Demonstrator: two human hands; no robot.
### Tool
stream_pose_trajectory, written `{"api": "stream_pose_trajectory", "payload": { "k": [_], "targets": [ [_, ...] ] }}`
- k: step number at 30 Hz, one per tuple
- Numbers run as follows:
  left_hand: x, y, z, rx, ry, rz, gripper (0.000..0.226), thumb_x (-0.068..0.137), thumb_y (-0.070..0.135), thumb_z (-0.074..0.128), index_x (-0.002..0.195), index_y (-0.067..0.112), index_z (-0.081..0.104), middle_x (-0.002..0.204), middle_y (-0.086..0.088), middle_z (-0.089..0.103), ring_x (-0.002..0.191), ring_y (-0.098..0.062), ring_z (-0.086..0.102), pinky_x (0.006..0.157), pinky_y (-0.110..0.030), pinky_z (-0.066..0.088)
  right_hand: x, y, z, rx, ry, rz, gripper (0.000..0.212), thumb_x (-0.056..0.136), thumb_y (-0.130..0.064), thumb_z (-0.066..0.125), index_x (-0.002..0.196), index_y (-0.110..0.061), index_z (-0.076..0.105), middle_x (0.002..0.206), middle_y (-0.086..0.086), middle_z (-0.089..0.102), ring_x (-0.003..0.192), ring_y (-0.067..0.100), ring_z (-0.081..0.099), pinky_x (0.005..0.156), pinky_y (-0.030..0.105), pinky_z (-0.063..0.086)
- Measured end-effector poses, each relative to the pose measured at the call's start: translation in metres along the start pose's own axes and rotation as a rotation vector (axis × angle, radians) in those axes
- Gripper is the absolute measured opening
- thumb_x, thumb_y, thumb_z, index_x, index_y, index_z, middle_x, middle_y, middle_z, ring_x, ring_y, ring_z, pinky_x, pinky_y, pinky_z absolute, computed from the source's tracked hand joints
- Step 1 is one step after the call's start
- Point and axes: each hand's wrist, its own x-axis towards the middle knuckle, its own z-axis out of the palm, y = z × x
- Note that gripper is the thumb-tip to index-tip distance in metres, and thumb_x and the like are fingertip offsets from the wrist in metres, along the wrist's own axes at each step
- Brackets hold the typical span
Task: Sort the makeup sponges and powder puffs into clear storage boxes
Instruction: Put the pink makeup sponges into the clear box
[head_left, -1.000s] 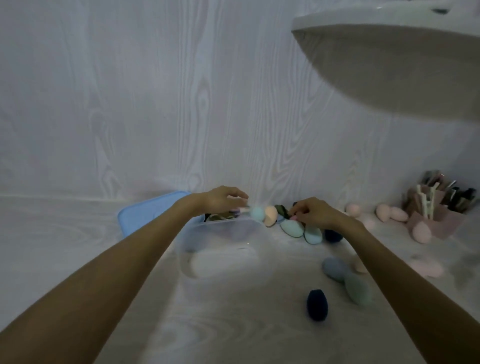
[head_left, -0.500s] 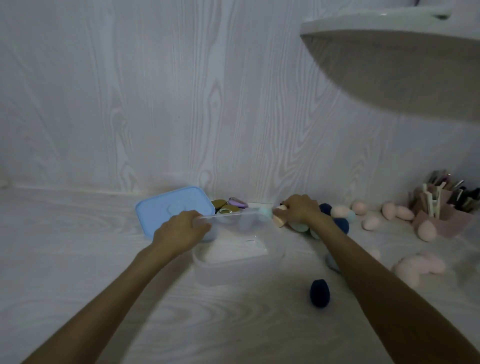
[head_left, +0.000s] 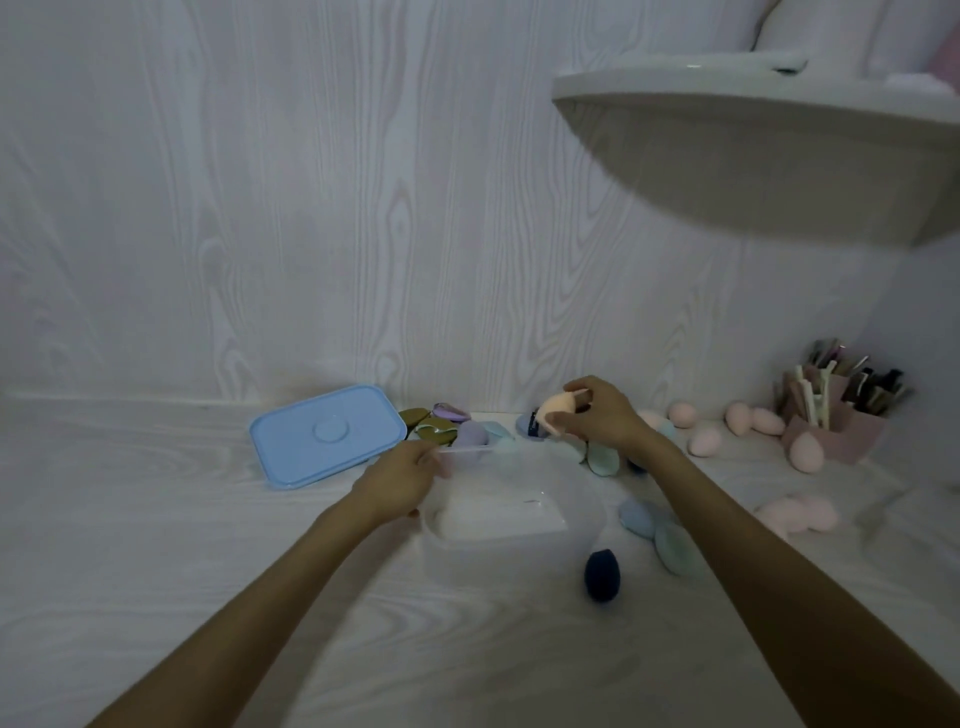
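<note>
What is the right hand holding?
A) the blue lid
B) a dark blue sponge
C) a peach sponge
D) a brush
C: the right hand grips a peach sponge above the back of the clear box, while the dark blue sponge lies on the counter.

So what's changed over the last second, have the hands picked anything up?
The right hand has lifted a peach sponge out of the pile by the wall and now holds it above the far edge of the clear box. The left hand came back from the pile to grip the box's left rim. The blue lid and the dark blue sponge have not moved.
</note>
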Motion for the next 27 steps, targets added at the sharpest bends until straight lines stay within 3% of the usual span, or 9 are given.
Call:
{"api": "stream_pose_trajectory", "payload": {
  "k": [4,6,8,10,13,18,21,25,27],
  "targets": [
    [0.006,0.006,0.021,-0.04,0.046,-0.022,0.032,0.1,0.025,0.032,0.116,0.015,0.058,0.12,-0.011,0.061,0.106,-0.03,0.059,0.088,-0.043,0.051,-0.026,-0.028,-0.018,0.099,0.075,-0.05,0.051,0.073,-0.022,0.08,0.119,-0.01,0.061,0.113,0.002,0.062,0.098,0.015,0.058,0.086,0.029,0.05],
    [0.008,0.011,0.032,-0.082,0.051,-0.014,0.036,0.101,0.026,0.031,0.125,0.014,0.055,0.128,-0.011,0.057,0.115,-0.03,0.054,0.098,-0.045,0.045,-0.042,-0.04,-0.01,0.014,-0.01,-0.102,0.051,0.069,-0.026,0.082,0.115,-0.015,0.063,0.106,0.0,0.063,0.092,0.013,0.059,0.081,0.027,0.051],
    [0.007,0.019,0.038,-0.153,0.07,0.026,0.037,0.102,0.024,0.031,0.129,0.014,0.054,0.134,-0.007,0.054,0.122,-0.027,0.05,0.104,-0.038,0.038,-0.055,-0.043,0.007,-0.179,-0.152,-0.101,0.05,0.069,-0.028,0.082,0.115,-0.019,0.063,0.106,0.0,0.061,0.088,0.013,0.058,0.076,0.027,0.052],
    [0.005,0.024,0.042,-0.232,0.097,0.089,0.033,0.102,0.021,0.033,0.123,0.016,0.058,0.13,-0.003,0.056,0.12,-0.022,0.051,0.097,-0.031,0.038,-0.062,-0.036,0.025,-0.304,-0.221,-0.049,0.048,0.071,-0.027,0.081,0.114,-0.023,0.062,0.104,0.001,0.06,0.087,0.016,0.059,0.075,0.028,0.051],
    [0.005,0.025,0.042,-0.219,0.091,0.146,0.032,0.101,0.018,0.035,0.12,0.02,0.06,0.123,0.0,0.059,0.11,-0.016,0.054,0.085,-0.028,0.042,-0.066,-0.024,0.044,-0.323,-0.157,-0.042,0.046,0.068,-0.03,0.082,0.11,-0.022,0.064,0.101,0.002,0.065,0.096,0.019,0.062,0.082,0.028,0.048],
    [0.005,0.023,0.028,-0.286,-0.087,0.166,0.032,0.096,0.023,0.044,0.125,0.021,0.055,0.128,-0.003,0.055,0.115,-0.019,0.053,0.102,-0.039,0.043,-0.067,-0.025,0.052,-0.321,-0.126,-0.044,0.043,0.073,-0.029,0.078,0.109,-0.01,0.067,0.106,0.006,0.069,0.096,0.018,0.063,0.084,0.027,0.047],
    [0.008,0.022,0.021,-0.25,-0.172,0.155,0.037,0.095,0.013,0.047,0.132,0.017,0.05,0.133,-0.005,0.051,0.119,-0.021,0.051,0.103,-0.039,0.043,-0.064,-0.026,0.053,-0.349,-0.125,-0.014,0.038,0.076,-0.031,0.076,0.106,-0.009,0.07,0.103,0.007,0.071,0.091,0.017,0.062,0.081,0.026,0.047],
    [0.013,0.017,0.028,-0.112,-0.125,0.169,0.039,0.096,0.015,0.045,0.134,0.021,0.047,0.139,-0.001,0.048,0.125,-0.02,0.048,0.104,-0.035,0.039,-0.068,-0.024,0.054,-0.114,-0.149,0.013,0.044,0.071,-0.027,0.081,0.109,-0.011,0.065,0.109,0.007,0.068,0.102,0.019,0.062,0.095,0.033,0.049],
    [0.011,0.017,0.03,-0.095,-0.108,0.14,0.042,0.092,0.019,0.047,0.134,0.024,0.047,0.135,0.001,0.051,0.124,-0.019,0.048,0.101,-0.034,0.038,-0.071,-0.029,0.056,-0.128,-0.19,-0.007,0.043,0.073,-0.025,0.079,0.11,-0.009,0.064,0.11,0.01,0.067,0.104,0.021,0.062,0.096,0.034,0.049]
  ]
}}
